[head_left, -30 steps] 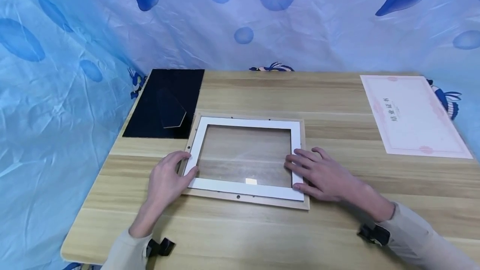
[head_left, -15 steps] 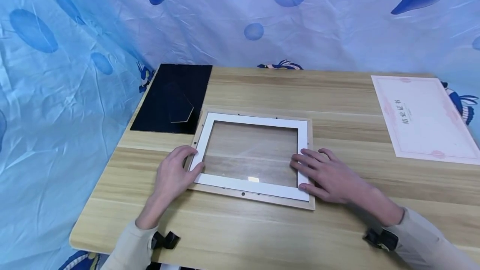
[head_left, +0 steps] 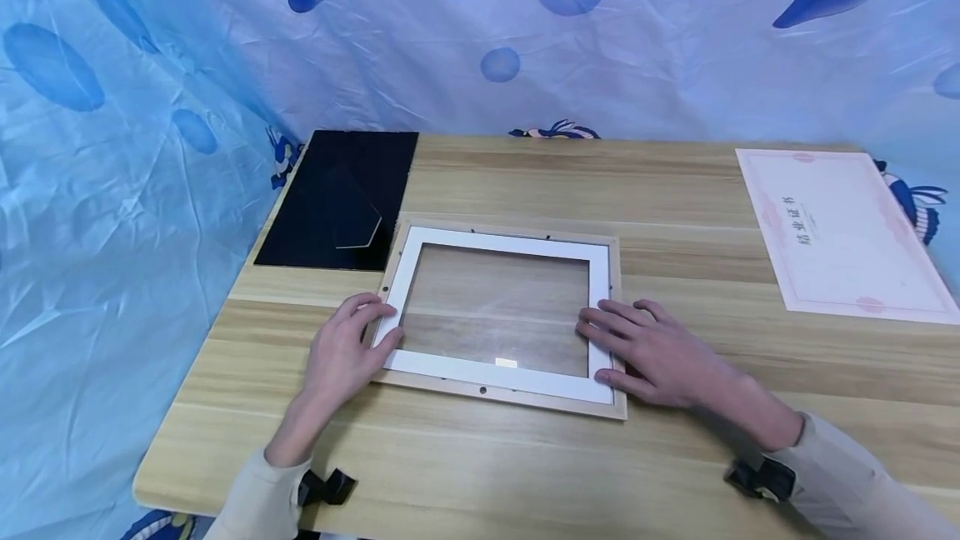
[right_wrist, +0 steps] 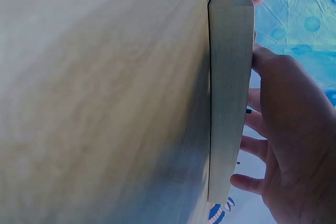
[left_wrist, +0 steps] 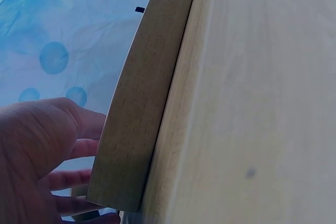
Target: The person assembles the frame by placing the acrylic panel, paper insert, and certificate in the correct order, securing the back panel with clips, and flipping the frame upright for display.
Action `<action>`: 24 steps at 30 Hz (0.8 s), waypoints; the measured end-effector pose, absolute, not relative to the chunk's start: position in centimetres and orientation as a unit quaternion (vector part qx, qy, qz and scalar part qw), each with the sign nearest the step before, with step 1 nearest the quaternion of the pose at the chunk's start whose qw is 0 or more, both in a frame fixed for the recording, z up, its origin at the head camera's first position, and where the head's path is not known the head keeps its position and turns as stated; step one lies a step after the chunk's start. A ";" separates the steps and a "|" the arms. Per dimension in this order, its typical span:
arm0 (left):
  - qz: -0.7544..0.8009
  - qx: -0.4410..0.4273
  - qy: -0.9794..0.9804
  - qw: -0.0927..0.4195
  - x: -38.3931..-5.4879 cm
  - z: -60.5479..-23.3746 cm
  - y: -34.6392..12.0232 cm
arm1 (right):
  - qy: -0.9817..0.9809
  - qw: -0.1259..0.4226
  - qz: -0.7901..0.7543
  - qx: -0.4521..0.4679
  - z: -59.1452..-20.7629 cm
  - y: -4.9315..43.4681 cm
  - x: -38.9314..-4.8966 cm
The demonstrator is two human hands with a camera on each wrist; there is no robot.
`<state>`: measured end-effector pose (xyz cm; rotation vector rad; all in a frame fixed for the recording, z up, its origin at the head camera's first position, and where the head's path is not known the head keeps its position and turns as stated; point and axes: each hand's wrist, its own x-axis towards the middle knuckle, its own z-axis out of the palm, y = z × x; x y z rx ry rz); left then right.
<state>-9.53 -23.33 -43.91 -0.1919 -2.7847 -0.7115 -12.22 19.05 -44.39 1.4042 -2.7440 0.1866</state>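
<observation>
A light wooden picture frame (head_left: pixel 551 407) lies on the table with its back side up, small dark tabs along its inner edge. Inside it sits a white mat (head_left: pixel 487 372) around a clear pane (head_left: pixel 495 307). My left hand (head_left: pixel 343 348) rests at the frame's left side, thumb and fingertips on the mat's left strip. On the opposite side, my right hand (head_left: pixel 656 352) lays its spread fingers across the mat's right strip, thumb near the lower right corner. Both wrist views show the frame's side wall (left_wrist: pixel 142 93) low against the tabletop, with the fingers reaching over its upper edge.
A black backing board (head_left: pixel 322 207) with a stand flap lies at the back left, close to the frame's corner. At the back right lies a pink-bordered certificate (head_left: pixel 847 232). The wooden table (head_left: pixel 480 473) ends against a blue patterned cloth (head_left: pixel 637 65).
The head view shifts slightly, moving the whole scene together. Both hands keep their places on the mat and the frame stays put.
</observation>
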 end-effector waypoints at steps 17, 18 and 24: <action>-0.241 -0.102 -0.962 0.072 -9.0 -43.4 -24.0 | -0.893 0.031 0.071 0.444 -44.2 19.1 -12.1; -0.240 -0.101 -0.963 0.066 -9.0 -43.3 -24.0 | -0.893 0.034 0.071 0.443 -44.1 19.1 -12.1; -0.226 -0.106 -0.967 0.040 -9.0 -43.0 -23.9 | -0.894 0.038 0.066 0.441 -44.1 19.1 -12.1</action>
